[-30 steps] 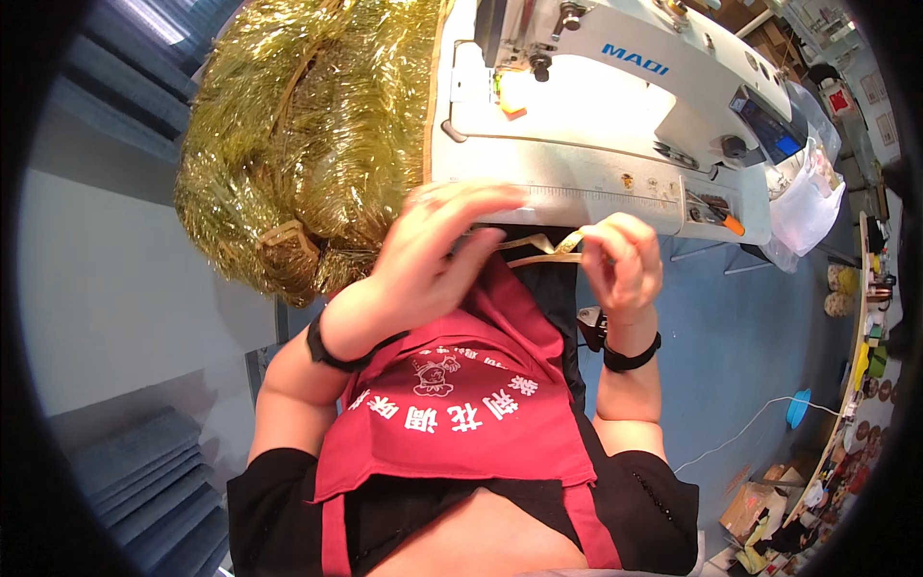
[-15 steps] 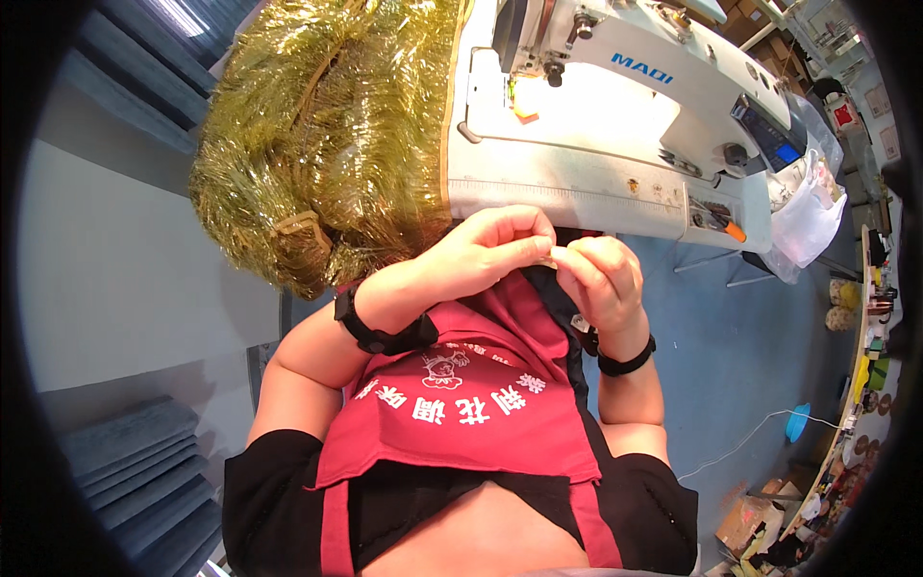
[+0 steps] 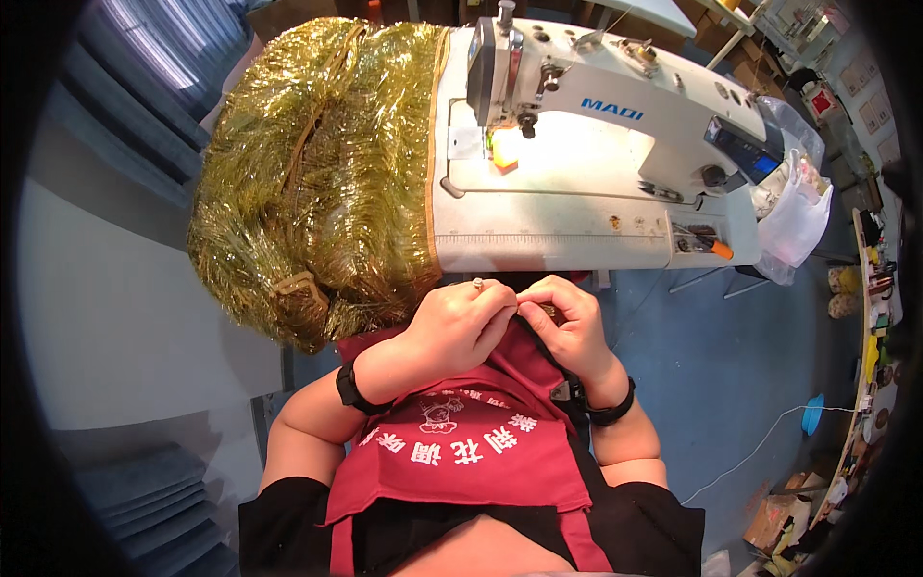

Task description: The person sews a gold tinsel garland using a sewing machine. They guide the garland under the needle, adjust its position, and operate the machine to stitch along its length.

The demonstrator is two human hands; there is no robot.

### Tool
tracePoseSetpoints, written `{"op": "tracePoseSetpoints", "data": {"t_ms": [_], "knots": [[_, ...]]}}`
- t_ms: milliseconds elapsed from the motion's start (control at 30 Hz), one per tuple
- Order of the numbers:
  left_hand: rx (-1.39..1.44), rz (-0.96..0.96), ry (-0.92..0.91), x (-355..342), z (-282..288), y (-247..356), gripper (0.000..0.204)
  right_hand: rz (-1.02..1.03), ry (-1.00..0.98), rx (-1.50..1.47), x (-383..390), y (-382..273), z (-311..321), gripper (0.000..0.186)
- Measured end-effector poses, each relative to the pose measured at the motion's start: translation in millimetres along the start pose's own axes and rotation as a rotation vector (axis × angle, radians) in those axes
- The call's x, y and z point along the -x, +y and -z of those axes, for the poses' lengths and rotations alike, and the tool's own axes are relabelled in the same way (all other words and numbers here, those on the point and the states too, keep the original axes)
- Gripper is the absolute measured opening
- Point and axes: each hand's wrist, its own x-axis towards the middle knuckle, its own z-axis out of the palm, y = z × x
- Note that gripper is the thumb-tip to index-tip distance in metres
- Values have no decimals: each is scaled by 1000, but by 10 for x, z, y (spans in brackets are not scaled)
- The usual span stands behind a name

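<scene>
Close together in front of the sewing table's near edge, my two hands meet at the fingertips above my red apron (image 3: 481, 462). My left hand (image 3: 460, 325) is closed, fingers curled and pinched toward the right; a small pale metallic thing (image 3: 478, 284) shows at its upper knuckles, possibly a ring. My right hand (image 3: 567, 332) is pinched too, thumb and forefinger touching the left fingertips. Whatever lies between them is too small or hidden to name. Nearest to my left hand is a big bundle of gold tinsel fabric (image 3: 375, 183) with a tan bound edge.
A white sewing machine (image 3: 615, 115) with its lamp lit stands on the sewing table (image 3: 548, 248). A small tray (image 3: 700, 240) at the table's right holds an orange-handled tool. Beyond hangs a white plastic bag (image 3: 803, 212). Blue curtains (image 3: 125, 77) are at the left.
My head view has shifted, showing more of the sewing machine's top. Both hands now appear lower and closer to my apron, still pinched together, with the left fingers curled more.
</scene>
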Motion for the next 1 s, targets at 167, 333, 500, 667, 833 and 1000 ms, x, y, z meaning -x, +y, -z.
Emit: {"op": "tracePoseSetpoints", "data": {"t_ms": [167, 333, 500, 667, 833, 1000], "knots": [[-46, -9, 27, 67, -48, -71, 10, -87, -21, -36, 0, 28, -46, 7], [-120, -2, -5, 137, -39, -115, 7, -12, -40, 140, -15, 44, -112, 10], [-357, 36, -99, 154, 236, -671, 23, 28, -393, -74, -8, -61, 8, 8], [-584, -35, -251, 247, 435, -1070, 35, 45, -1028, -649, 14, -154, 181, 7], [-815, -262, -340, 373, 323, -1015, 35, 57, -1111, -689, -32, -78, 158, 9], [-975, -448, -428, 333, 161, -1003, 29, -71, -1143, -560, -70, -4, 95, 7]]}}
